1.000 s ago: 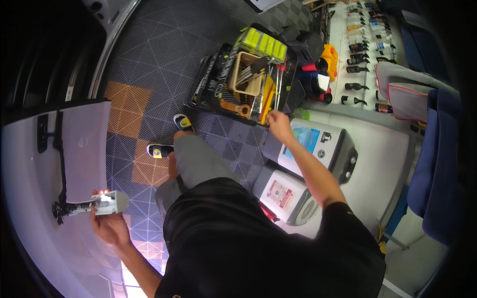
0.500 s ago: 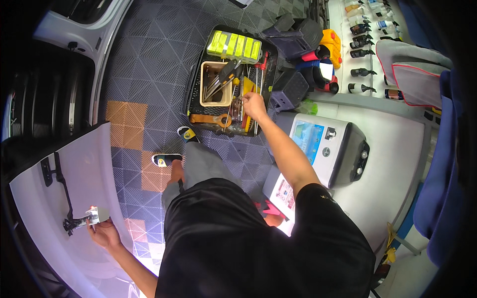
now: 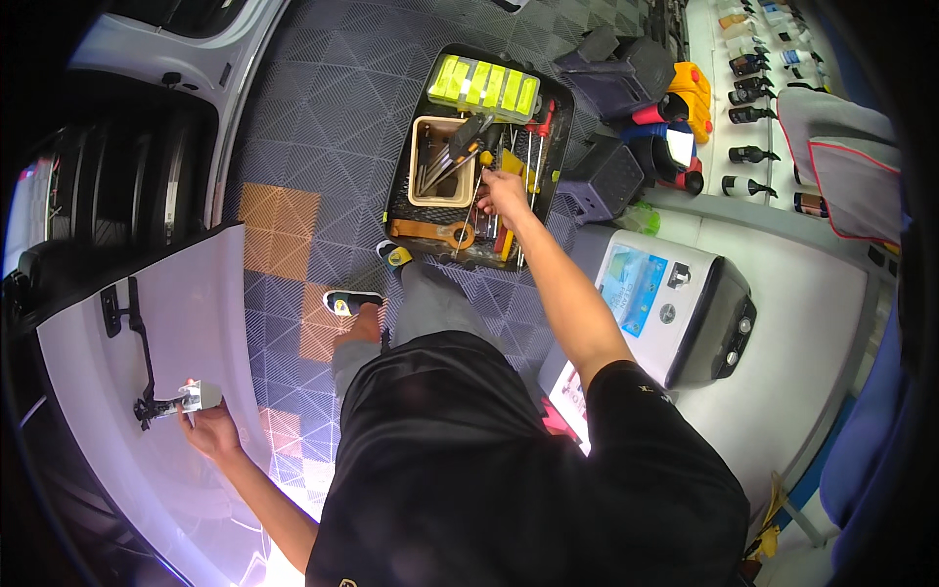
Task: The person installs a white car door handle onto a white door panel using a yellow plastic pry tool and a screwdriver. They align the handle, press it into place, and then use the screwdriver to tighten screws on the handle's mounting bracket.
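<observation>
On the left, my left hand (image 3: pixel 210 430) grips the lower edge of a shiny silver piece (image 3: pixel 203 395). This piece meets a black linkage (image 3: pixel 149 406) on a white car panel (image 3: pixel 186 323). My right arm reaches far forward to a black tool tray (image 3: pixel 396 201) on the floor. There my right hand (image 3: pixel 503 196) has its fingertips closed at a thin metal rod (image 3: pixel 468 227) with a yellow end. Beside it lie a brown strap wrench (image 3: pixel 421 231), a beige bin (image 3: pixel 416 147) with dark-handled tools, and a red-handled tool (image 3: pixel 544 119). The fingertips are partly hidden.
A lidded case (image 3: pixel 484 86) with bright yellow compartments sits at the tray's far end. Right of the tray stand black plastic steps (image 3: pixel 606 176), a yellow jug (image 3: pixel 693 98) and a grey-white machine (image 3: pixel 650 293). Spray bottles (image 3: pixel 753 112) line a shelf at far right.
My right hand has shifted leftward over the tools to the thin rod. My left hand stays at the silver piece. The whole view has slid, so things appear farther right.
</observation>
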Action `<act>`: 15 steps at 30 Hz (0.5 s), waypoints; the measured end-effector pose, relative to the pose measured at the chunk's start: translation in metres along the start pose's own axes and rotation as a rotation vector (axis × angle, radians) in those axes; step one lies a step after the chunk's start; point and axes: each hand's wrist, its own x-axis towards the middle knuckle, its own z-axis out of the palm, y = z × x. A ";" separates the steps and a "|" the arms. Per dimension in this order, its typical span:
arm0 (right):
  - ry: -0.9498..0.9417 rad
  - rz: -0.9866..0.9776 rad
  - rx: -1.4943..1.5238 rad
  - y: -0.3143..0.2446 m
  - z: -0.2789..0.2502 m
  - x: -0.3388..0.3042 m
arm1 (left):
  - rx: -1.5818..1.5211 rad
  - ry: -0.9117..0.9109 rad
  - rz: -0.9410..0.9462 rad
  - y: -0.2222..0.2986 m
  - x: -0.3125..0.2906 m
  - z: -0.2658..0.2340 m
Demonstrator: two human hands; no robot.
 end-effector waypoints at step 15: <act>0.090 -0.300 -0.113 -0.044 -0.016 -0.127 | -0.101 0.046 0.206 -0.036 -0.012 0.015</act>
